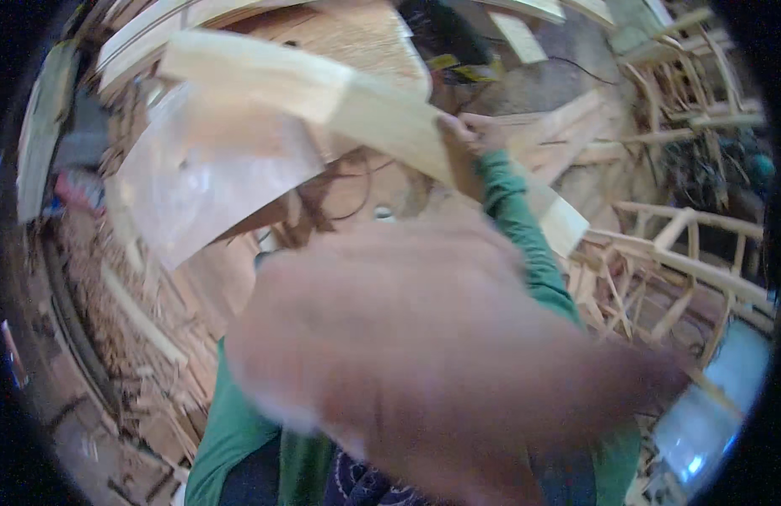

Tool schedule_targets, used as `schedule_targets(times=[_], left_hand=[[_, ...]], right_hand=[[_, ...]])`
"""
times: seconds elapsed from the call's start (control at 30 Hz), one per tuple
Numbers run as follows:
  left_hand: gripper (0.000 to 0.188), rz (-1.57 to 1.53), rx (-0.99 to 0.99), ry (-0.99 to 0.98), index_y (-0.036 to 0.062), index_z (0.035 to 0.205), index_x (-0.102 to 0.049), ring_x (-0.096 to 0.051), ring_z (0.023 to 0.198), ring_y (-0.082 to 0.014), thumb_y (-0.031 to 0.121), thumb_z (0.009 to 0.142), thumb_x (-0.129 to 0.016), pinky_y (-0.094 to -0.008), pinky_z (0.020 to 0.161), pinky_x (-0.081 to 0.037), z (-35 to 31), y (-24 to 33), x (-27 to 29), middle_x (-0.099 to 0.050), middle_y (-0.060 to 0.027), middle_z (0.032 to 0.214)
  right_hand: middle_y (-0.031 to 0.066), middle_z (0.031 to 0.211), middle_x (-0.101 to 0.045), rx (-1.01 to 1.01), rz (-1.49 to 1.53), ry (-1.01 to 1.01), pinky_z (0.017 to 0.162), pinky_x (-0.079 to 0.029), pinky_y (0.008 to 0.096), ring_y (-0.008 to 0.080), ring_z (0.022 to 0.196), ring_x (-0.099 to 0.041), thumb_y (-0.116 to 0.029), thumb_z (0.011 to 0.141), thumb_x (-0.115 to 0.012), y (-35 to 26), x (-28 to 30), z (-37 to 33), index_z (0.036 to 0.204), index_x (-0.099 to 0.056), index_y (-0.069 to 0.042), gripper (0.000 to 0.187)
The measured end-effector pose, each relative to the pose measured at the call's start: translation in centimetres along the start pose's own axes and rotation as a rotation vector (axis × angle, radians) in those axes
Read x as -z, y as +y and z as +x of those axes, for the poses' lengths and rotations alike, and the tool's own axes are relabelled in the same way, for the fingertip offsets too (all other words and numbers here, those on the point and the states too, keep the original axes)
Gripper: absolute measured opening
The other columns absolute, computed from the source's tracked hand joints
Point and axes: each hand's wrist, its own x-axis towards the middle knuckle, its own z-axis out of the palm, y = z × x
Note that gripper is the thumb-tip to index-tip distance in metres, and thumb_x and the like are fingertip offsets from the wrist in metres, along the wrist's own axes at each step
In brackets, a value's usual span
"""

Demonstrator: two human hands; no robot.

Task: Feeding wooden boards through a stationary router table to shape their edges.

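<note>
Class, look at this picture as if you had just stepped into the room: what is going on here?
A person in green sleeves is at work among wood pieces. The right hand grips a long curved wooden strip, held up in front of the camera. The left hand is raised close to the lens, a big blur; whether it holds anything cannot be told. Offcuts litter the floor on the left, and bent wooden frames stand on the right.

A blurred left hand (424, 354) fills the middle; the curved wooden slat (365, 114) bars the top, wooden chair frames (677, 253) crowd the right, offcuts (146, 337) clutter the left
</note>
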Motion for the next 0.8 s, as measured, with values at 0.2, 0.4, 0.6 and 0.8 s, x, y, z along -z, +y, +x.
schedule_targets(times=[0.2,0.4,0.6,0.8], left_hand=[[0.026,0.246,0.696,0.258,-0.0020,0.113,-0.068,-0.068,0.085,-0.0141,0.009,0.090,-0.069,-0.0261,0.073,-0.055,-7.1,-13.7,2.9,-0.072,-0.0077,0.095],[0.057,-0.459,0.898,0.851,0.0026,0.143,-0.040,-0.059,0.118,-0.0297,0.030,0.098,-0.060,-0.0417,0.097,-0.051,-17.4,-22.8,9.6,-0.051,-0.0143,0.137],[0.050,-0.677,0.496,1.063,0.0043,0.140,-0.046,-0.054,0.123,-0.0292,0.029,0.099,-0.059,-0.0472,0.108,-0.042,-19.5,-23.6,13.4,-0.056,-0.0124,0.136],[0.048,-0.673,0.484,1.171,0.0024,0.141,-0.042,-0.057,0.121,-0.0363,0.020,0.099,-0.058,-0.0576,0.100,-0.049,-20.8,-23.3,11.4,-0.055,-0.0172,0.134]], right_hand=[[0.0124,0.079,-0.068,-0.159,-0.146,-0.059,0.070,-0.052,0.0404,0.0285,0.075,-0.066,-0.064,0.084,-0.062,-7.8,1.4,0.3,0.085,-0.072,-0.016,0.050],[0.0113,0.095,-0.073,-0.034,-0.183,-0.117,0.081,-0.055,0.0445,0.0317,0.091,-0.070,-0.067,0.089,-0.051,-9.5,0.7,-0.8,0.101,-0.076,-0.023,0.053],[0.0122,0.072,-0.065,-0.163,0.066,-0.161,0.069,-0.050,0.0345,0.0175,0.068,-0.061,-0.045,0.093,-0.060,-11.1,-0.7,-5.0,0.086,-0.071,-0.005,0.043],[0.0083,0.082,-0.064,0.055,0.082,-0.218,0.068,-0.049,0.0308,0.0195,0.073,-0.060,-0.038,0.079,-0.080,-8.6,-1.3,-5.5,0.103,-0.064,-0.006,0.043]])
